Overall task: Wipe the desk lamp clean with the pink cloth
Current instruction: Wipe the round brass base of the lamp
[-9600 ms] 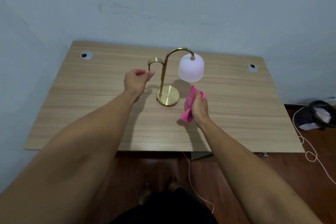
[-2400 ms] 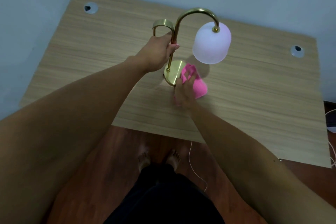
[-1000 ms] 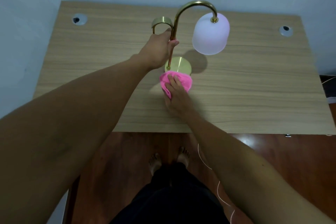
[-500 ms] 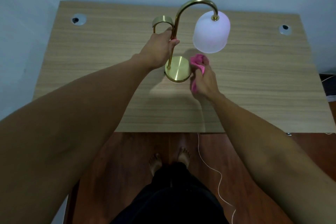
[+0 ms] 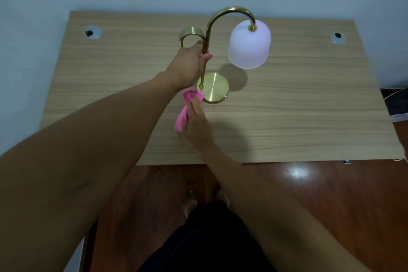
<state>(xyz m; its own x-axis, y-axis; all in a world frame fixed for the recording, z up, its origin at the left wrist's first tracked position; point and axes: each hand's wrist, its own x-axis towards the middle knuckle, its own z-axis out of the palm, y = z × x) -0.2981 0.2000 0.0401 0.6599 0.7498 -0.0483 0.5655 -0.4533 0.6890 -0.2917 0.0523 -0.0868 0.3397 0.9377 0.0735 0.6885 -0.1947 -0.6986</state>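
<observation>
A brass desk lamp [image 5: 215, 87] with a round base, a curved stem and a frosted white shade [image 5: 249, 45] stands upright on the wooden desk [image 5: 298, 106]. My left hand [image 5: 191, 65] is closed around the stem, just below a short brass hook. My right hand [image 5: 195, 123] grips the bunched pink cloth [image 5: 187, 106] and presses its upper end against the front left rim of the base. Part of the cloth is hidden under my fingers.
The desk stands against a pale blue wall and has a cable grommet at the back left [image 5: 92, 32] and one at the back right [image 5: 337, 37]. Dark objects and a cord [image 5: 395, 104] lie on the floor at the right. My bare feet are below the desk's front edge.
My right hand has carried the cloth from the right side of the base round to its front left rim. My left hand has kept its hold on the stem.
</observation>
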